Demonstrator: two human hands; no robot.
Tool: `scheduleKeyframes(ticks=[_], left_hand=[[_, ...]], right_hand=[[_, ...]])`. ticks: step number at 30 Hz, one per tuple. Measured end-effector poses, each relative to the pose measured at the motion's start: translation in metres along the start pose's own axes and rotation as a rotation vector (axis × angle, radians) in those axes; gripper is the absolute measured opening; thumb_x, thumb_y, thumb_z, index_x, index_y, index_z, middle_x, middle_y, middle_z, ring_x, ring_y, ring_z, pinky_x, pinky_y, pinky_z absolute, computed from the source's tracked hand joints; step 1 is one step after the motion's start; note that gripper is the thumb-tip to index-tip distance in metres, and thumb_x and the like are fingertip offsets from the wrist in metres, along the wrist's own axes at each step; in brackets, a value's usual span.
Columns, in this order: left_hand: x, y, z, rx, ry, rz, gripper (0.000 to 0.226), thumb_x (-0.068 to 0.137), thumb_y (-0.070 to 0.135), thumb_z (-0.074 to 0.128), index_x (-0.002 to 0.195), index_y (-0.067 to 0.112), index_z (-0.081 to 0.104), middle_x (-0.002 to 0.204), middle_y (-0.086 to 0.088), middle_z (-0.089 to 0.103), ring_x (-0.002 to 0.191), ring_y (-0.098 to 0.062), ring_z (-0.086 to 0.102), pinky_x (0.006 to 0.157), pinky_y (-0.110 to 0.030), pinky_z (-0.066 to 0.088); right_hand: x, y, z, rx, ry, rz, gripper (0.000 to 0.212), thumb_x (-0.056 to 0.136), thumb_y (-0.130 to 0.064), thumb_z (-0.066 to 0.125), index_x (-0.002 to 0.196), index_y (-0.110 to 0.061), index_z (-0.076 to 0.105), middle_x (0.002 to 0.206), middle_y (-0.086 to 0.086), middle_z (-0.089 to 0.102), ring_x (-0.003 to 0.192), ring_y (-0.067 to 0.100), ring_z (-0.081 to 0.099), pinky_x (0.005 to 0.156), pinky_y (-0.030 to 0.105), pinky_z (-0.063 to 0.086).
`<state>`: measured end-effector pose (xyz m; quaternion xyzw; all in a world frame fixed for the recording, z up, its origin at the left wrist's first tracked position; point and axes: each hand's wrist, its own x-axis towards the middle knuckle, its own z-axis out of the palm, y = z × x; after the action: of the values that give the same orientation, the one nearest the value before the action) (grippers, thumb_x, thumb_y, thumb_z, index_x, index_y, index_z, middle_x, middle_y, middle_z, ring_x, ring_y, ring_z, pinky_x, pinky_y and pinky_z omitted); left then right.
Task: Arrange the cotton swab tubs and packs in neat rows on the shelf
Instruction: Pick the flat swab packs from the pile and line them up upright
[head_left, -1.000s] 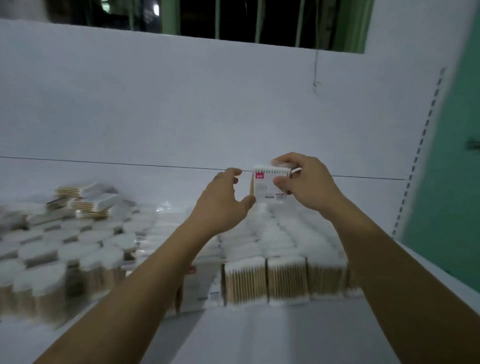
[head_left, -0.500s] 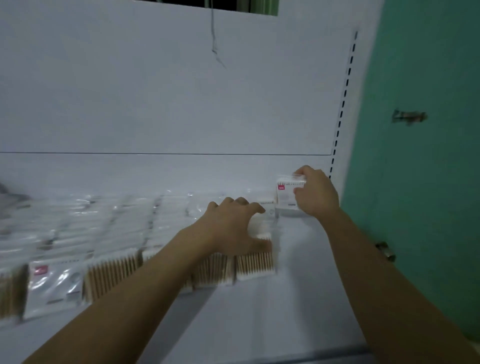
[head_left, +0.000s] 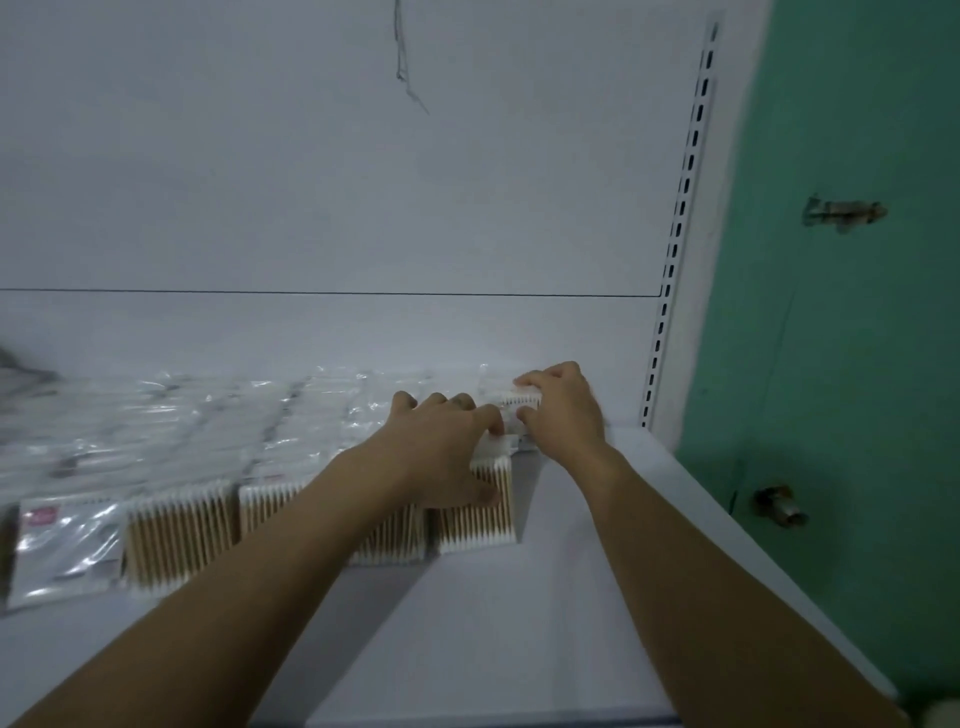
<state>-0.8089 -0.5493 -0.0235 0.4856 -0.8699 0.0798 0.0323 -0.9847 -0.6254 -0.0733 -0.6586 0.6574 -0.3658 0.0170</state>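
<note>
One swab pack (head_left: 525, 401) pinched in right hand (head_left: 563, 413) fingers | left hand (head_left: 441, 449) fingers spread atop row (head_left: 176, 540)

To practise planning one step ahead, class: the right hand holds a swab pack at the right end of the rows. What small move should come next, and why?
Probably set the pack down flat at the rows' right end and let go. The right hand pinches it beside the end packs, which the left hand presses flat; bare shelf lies to their right.
</note>
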Motion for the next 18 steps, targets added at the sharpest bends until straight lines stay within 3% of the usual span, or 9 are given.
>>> scheduleKeyframes(ticks=[7, 13, 18], left_hand=[[0.0, -0.007, 0.002, -0.05, 0.057, 0.009, 0.069, 0.083, 0.068, 0.053, 0.141, 0.036, 0.034, 0.141, 0.003, 0.045, 0.127, -0.02, 0.041, 0.105, -0.044, 0.026], [-0.009, -0.027, -0.007, -0.096, 0.199, -0.047, 0.066, 0.087, 0.068, 0.044, 0.143, 0.034, 0.035, 0.145, 0.004, 0.044, 0.13, -0.018, 0.041, 0.108, -0.042, 0.03], [-0.027, -0.067, -0.019, -0.074, 0.226, -0.12, 0.06, 0.089, 0.065, 0.047, 0.139, 0.034, 0.041, 0.144, 0.005, 0.046, 0.13, -0.018, 0.041, 0.108, -0.043, 0.029]], right_hand=[[-0.011, -0.006, -0.012, -0.095, -0.039, -0.059, 0.077, 0.088, -0.029, 0.069, 0.152, -0.028, 0.026, 0.154, 0.009, 0.023, 0.141, 0.026, 0.024, 0.113, 0.038, 0.026], [-0.021, -0.043, -0.049, -0.033, -0.066, -0.159, 0.067, 0.088, -0.031, 0.069, 0.147, -0.028, 0.036, 0.149, 0.001, 0.037, 0.136, 0.021, 0.032, 0.111, 0.036, 0.029], [-0.024, -0.094, -0.062, -0.068, -0.146, -0.277, 0.064, 0.089, -0.035, 0.066, 0.145, -0.03, 0.038, 0.15, -0.003, 0.034, 0.139, 0.018, 0.028, 0.111, 0.034, 0.023]])
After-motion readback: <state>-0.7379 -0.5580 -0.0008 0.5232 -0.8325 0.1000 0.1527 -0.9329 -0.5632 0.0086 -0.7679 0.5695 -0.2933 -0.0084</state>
